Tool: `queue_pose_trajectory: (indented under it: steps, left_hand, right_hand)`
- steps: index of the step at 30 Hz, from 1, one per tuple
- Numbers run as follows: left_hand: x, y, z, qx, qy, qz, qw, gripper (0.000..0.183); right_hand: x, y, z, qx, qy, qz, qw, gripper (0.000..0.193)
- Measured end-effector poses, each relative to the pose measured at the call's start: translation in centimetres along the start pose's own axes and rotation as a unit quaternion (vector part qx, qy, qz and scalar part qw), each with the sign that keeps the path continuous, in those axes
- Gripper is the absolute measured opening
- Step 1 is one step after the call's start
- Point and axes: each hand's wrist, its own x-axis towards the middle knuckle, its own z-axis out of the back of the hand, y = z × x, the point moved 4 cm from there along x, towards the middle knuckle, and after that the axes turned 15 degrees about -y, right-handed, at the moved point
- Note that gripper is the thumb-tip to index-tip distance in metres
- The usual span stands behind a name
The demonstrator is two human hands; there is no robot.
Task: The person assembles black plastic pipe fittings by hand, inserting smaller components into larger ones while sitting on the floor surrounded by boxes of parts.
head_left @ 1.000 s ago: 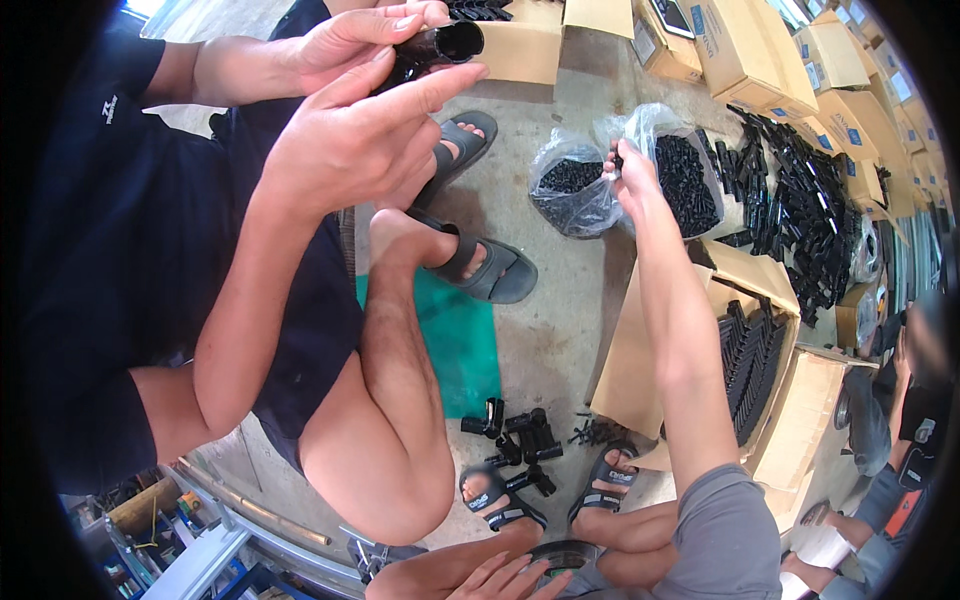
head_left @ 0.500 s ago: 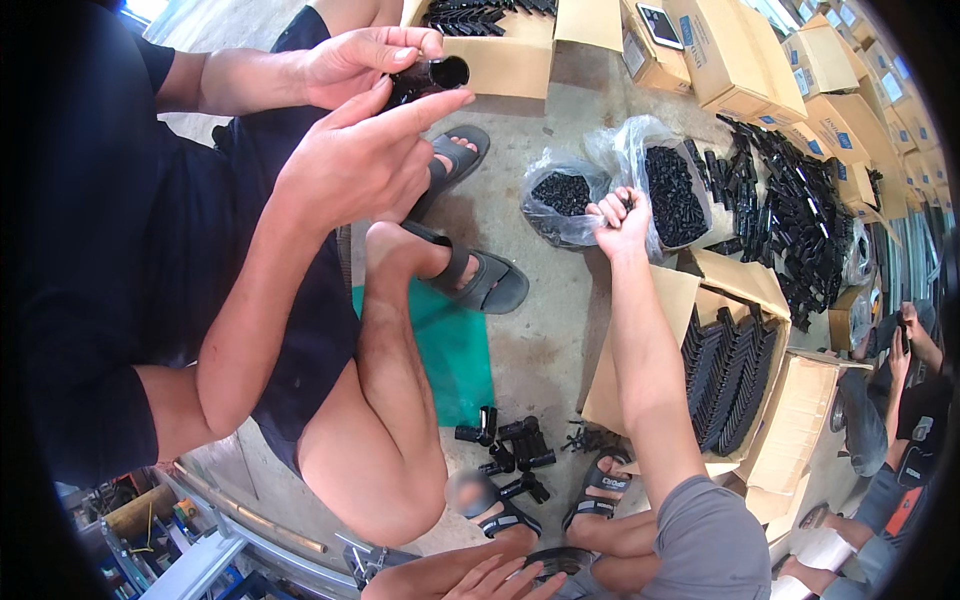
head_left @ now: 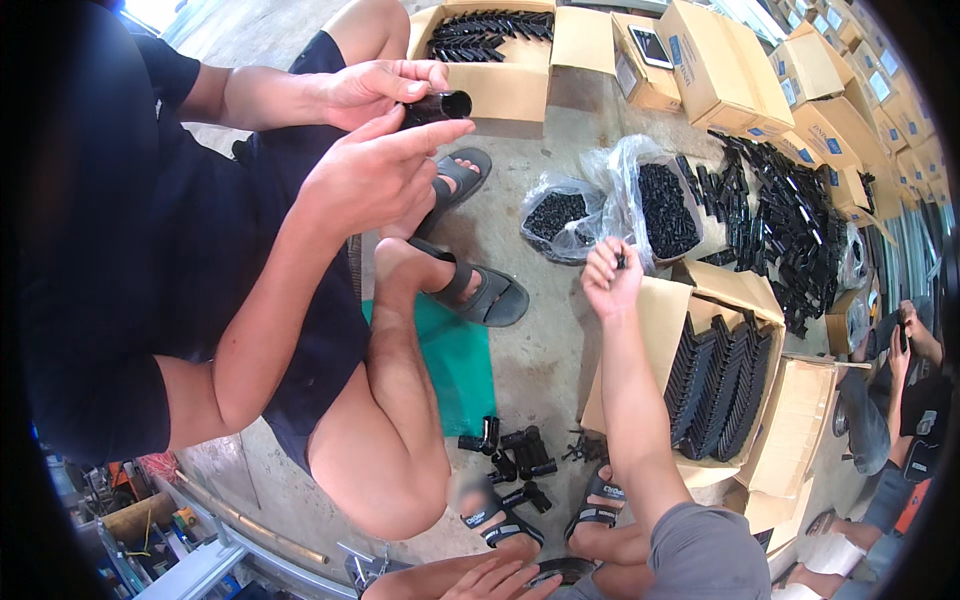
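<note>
My right hand (head_left: 612, 280) is raised at the end of my outstretched arm, fingers curled round a small black part (head_left: 622, 262) that shows between them. It is just in front of two clear plastic bags of small black parts, the left bag (head_left: 556, 214) and the right bag (head_left: 668, 210). Low at the bottom edge, my left hand (head_left: 500, 580) shows only partly, fingers stretched out over my lap, beside a dark round object (head_left: 565, 570). Several black pipe-like pieces (head_left: 527, 452) lie on the floor by my sandals.
On the left, a co-worker's two hands (head_left: 385, 130) hold a shiny black tube (head_left: 440, 108). An open carton (head_left: 772, 298) of stacked black parts stands right of my arm. Loose black parts (head_left: 790, 220) are heaped behind it. Another person (head_left: 915, 400) sits at far right.
My right hand has drawn back from between the bags toward me, with a small black part in its fingers. My left hand stays low. The co-worker still holds the tube.
</note>
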Motion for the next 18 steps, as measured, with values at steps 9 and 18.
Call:
queue_pose_trajectory:
  steps: [9,18]
  left_hand:
    - [-3.7,0.4,-3.0,0.029,-0.043,-0.021,0.998,0.058]
    - [-7.3,-1.3,-2.7,0.042,-0.03,-0.046,0.998,0.061]
  right_hand:
    - [-5.6,-6.3,2.7,-0.078,0.017,-0.127,0.989,0.025]
    - [-12.4,-10.9,6.4,-0.379,-0.23,-0.142,0.885,0.019]
